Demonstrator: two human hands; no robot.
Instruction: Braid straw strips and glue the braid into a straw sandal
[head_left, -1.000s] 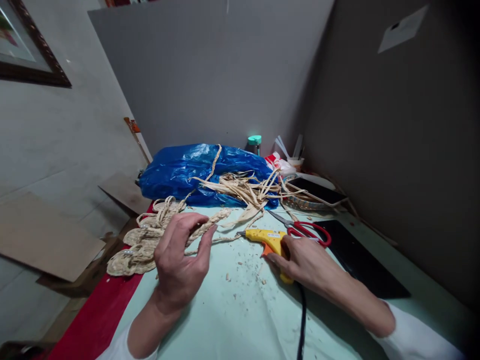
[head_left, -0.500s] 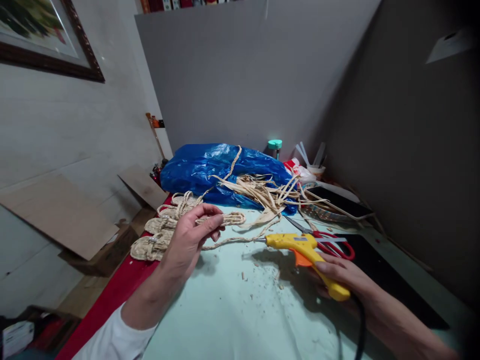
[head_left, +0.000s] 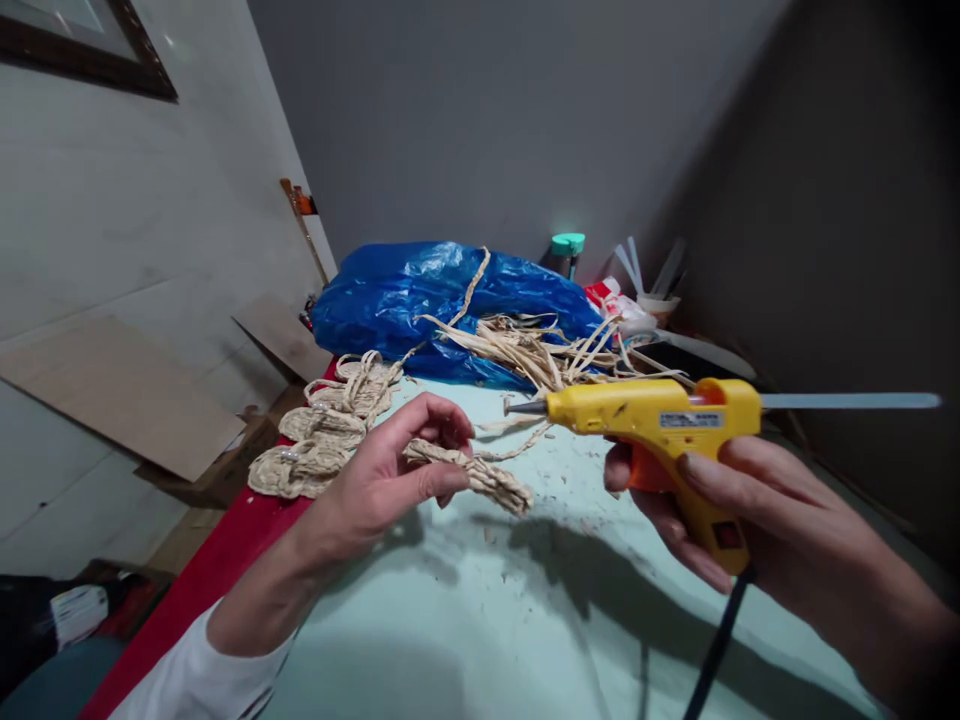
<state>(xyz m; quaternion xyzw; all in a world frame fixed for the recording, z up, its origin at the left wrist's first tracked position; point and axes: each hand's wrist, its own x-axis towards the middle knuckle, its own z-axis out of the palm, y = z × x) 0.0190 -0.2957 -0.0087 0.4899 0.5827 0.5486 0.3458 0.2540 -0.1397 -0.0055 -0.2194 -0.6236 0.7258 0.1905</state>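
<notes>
Between the thumb and fingers of my left hand [head_left: 397, 470] is a coiled braided straw cord [head_left: 499, 482], its folded end pointing right above the table. My right hand [head_left: 772, 510] grips a yellow hot glue gun [head_left: 652, 415] by the handle, fingers around the orange trigger. The nozzle points left, above and to the right of the coil, apart from it. A clear glue stick [head_left: 847, 400] sticks out of the gun's back. Left of my left hand lie several small woven straw slippers [head_left: 300, 467].
Behind my hands a blue plastic bag [head_left: 397, 300] lies with loose dry straw strips [head_left: 525, 350] spilling out. A cup with glue sticks [head_left: 658, 305] and a green-lidded bottle [head_left: 568, 245] stand at the back. Straw scraps dot the pale green tablecloth [head_left: 465, 620]. The gun's black cord [head_left: 720, 640] hangs down.
My right hand has raised the glue gun and brought it closer to the camera. The straw coil in my left hand has turned, its end now tilting down to the right.
</notes>
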